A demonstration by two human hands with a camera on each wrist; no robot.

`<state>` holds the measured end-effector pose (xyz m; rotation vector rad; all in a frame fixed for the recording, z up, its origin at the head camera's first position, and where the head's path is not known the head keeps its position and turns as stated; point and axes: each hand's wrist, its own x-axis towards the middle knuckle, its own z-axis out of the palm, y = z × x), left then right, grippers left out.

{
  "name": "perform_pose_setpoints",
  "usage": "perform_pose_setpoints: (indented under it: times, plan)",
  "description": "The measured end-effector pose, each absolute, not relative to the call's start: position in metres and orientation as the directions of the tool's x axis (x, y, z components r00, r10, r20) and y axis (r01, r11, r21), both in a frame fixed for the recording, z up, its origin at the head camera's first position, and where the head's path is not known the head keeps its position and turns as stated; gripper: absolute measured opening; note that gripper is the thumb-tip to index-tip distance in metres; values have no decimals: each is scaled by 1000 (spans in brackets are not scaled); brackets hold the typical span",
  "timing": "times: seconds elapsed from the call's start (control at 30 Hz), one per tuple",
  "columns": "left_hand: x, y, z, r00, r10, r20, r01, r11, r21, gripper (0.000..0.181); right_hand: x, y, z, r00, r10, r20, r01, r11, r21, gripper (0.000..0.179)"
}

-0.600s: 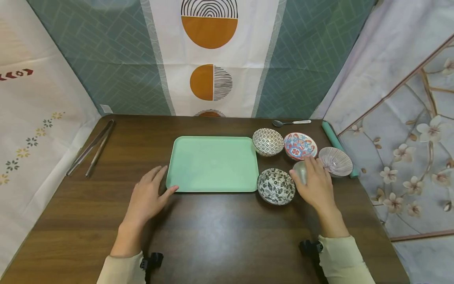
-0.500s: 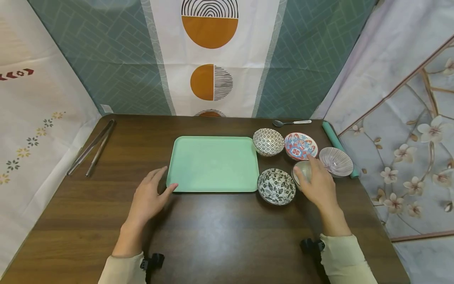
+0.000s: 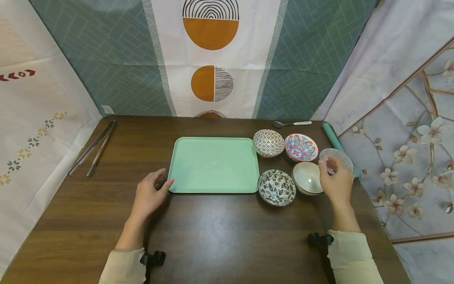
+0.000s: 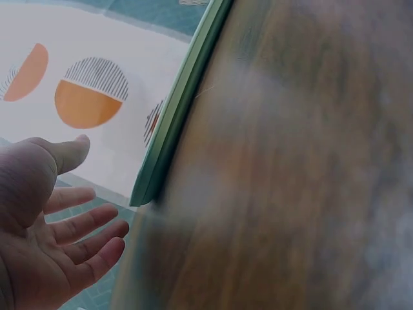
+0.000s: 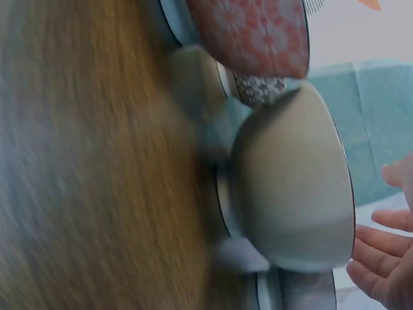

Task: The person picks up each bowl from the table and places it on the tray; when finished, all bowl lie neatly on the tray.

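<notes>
My left hand is just off the front left corner of a mint-green tray, thumb and fingers apart, holding nothing. The left wrist view shows those fingers spread beside the tray's edge. My right hand overlaps the near side of a ribbed, pale bowl. Loose, slightly bent fingers of this hand appear in the right wrist view, past the rim of a plain cream bowl. That cream bowl stands just left of the hand, next to a black-and-white floral bowl.
Behind these are a small-patterned bowl and a red-and-blue bowl. A spoon lies at the back edge. Metal tongs lie at left. A teal roll runs along the right edge.
My right hand has moved right from over the cream bowl to the ribbed bowl, leaving the cream bowl in full view. My left hand has shifted slightly away from the tray.
</notes>
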<state>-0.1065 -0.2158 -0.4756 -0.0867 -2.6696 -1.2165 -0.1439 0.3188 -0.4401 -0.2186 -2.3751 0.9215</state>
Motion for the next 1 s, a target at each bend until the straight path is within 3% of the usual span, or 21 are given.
perform_pose_setpoints:
  times: [0.27, 0.57, 0.73, 1.0]
  plan:
    - [-112, -215, -481, -977, -51, 208, 127, 642, 756, 47, -142, 346, -438, -799, 470, 375, 92, 712, -696, 39]
    - [-114, -214, -484, -982, -57, 181, 104, 637, 764, 45, -139, 375, -452, -752, 521, 404, 138, 724, -676, 42]
    - [-115, -213, -484, -987, -55, 148, 78, 644, 761, 45, -136, 385, -458, -762, 524, 381, 187, 742, -644, 41]
    - [-114, -212, -483, -990, -52, 129, 64, 653, 754, 46, -136, 390, -459, -791, 569, 225, 335, 711, -619, 49]
